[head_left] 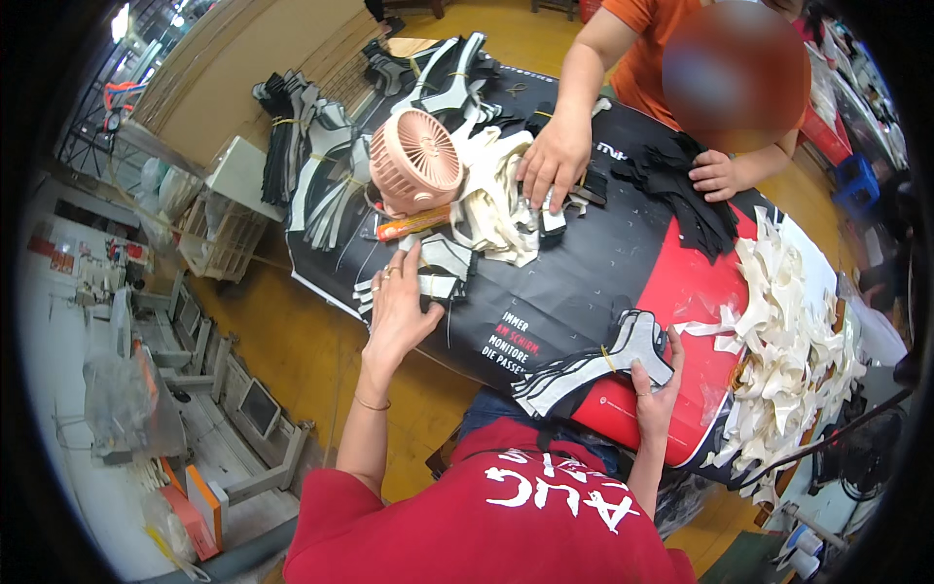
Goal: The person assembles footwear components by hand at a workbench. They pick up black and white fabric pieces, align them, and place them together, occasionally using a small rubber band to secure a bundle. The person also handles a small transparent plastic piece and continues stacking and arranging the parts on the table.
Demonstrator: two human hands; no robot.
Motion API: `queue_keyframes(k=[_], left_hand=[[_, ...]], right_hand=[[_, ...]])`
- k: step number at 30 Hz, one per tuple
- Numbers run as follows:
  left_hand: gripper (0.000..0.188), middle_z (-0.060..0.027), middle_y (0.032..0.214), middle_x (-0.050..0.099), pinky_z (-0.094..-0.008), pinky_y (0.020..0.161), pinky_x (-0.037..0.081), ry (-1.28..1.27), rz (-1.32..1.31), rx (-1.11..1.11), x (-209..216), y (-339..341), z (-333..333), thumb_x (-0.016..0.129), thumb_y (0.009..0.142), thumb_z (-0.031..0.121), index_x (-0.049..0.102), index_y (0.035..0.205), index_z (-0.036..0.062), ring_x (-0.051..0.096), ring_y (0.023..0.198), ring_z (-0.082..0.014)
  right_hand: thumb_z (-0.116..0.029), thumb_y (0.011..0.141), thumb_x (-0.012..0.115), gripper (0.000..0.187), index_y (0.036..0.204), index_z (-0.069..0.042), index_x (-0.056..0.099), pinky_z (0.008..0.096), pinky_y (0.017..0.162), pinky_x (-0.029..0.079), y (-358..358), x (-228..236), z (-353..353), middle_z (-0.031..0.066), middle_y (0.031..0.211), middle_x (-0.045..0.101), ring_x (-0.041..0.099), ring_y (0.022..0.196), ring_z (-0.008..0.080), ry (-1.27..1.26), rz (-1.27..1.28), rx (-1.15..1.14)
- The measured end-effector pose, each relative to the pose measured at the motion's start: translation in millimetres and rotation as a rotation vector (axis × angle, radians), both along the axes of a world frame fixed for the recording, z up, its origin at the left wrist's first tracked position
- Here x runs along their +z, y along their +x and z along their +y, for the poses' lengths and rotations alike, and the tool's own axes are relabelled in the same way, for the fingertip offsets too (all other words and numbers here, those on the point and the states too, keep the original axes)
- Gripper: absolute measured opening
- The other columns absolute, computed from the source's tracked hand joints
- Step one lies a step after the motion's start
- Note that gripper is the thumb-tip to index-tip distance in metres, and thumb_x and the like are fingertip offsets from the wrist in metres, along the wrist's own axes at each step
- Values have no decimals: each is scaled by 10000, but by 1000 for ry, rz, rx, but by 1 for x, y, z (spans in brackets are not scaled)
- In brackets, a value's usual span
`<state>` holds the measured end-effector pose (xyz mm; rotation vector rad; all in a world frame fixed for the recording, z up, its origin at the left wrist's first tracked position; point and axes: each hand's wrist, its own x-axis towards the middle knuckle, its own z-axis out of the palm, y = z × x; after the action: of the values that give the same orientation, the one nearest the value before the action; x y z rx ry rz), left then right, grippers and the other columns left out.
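Note:
My right hand (pixel 658 394) grips a banded bundle of grey and black cut fabric pieces (pixel 608 362), its thumb on top and the fingers mostly hidden beneath. On the table's left side, my left hand (pixel 397 304) lies with fingers stretched against another stack of white, grey and black fabric pieces (pixel 443 263). Beyond it are an orange box cutter (pixel 413 224) and a loose heap of cream fabric pieces (pixel 496 190). Across the table, a co-worker's hand (pixel 559 161) reaches onto that heap. The co-worker's other hand (pixel 715 175) touches a pile of black pieces (pixel 681 190).
A pink fan (pixel 416 161) stands on the printed black and red table cover (pixel 574 292). More banded bundles (pixel 292 136) lie at the far left. A big cream fabric pile (pixel 778 341) covers the right end. Cardboard sheets (pixel 248 73) lean behind.

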<state>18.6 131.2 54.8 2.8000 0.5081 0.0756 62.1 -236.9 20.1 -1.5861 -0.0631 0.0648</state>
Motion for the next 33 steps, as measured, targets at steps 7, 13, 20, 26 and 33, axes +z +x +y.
queue_keyframes(k=[7, 13, 20, 26, 33], left_hand=[[925, -295, 1451, 349, -551, 1163, 228, 29, -46, 49, -19, 2, -10, 693, 736, 154, 225, 1517, -9, 359, 1360, -440], [922, -273, 1449, 332, -597, 1157, 207, 58, -159, 104, -35, 2, -20, 675, 709, 111, 234, 1509, -11, 322, 1378, -437], [910, -274, 1489, 306, -588, 1180, 124, 0, -309, 128, -48, -2, -21, 680, 701, 125, 283, 1513, 22, 244, 1433, -435], [738, -255, 1517, 326, -586, 1174, 105, -17, -463, 201, -65, 2, -29, 620, 694, 146, 478, 1411, 48, 258, 1437, -424], [688, -240, 1493, 376, -578, 1164, 124, -67, -488, 199, -67, 1, -27, 600, 680, 160, 545, 1359, 66, 307, 1415, -405]], right_hand=[[-52, 876, 709, 703, 1476, -1, 347, 346, 1026, 454, -3, -1, 0, 151, 1419, 443, 551, 1210, 221, -33, 8, -24], [-51, 862, 719, 733, 1480, -16, 326, 324, 968, 485, 9, 22, 18, 141, 1262, 579, 605, 1124, 210, 30, -39, 44], [-107, 846, 748, 733, 1460, -15, 358, 347, 900, 512, 57, 39, 46, 166, 1136, 659, 654, 1025, 256, -395, -272, 87], [-99, 847, 725, 409, 1227, -11, 601, 402, 882, 512, 107, 76, 77, 178, 1081, 668, 648, 994, 350, -673, -587, 61], [-26, 826, 697, 282, 1102, -47, 643, 410, 870, 509, 221, 133, 192, 154, 1086, 642, 625, 1010, 340, -774, -1140, 525]])
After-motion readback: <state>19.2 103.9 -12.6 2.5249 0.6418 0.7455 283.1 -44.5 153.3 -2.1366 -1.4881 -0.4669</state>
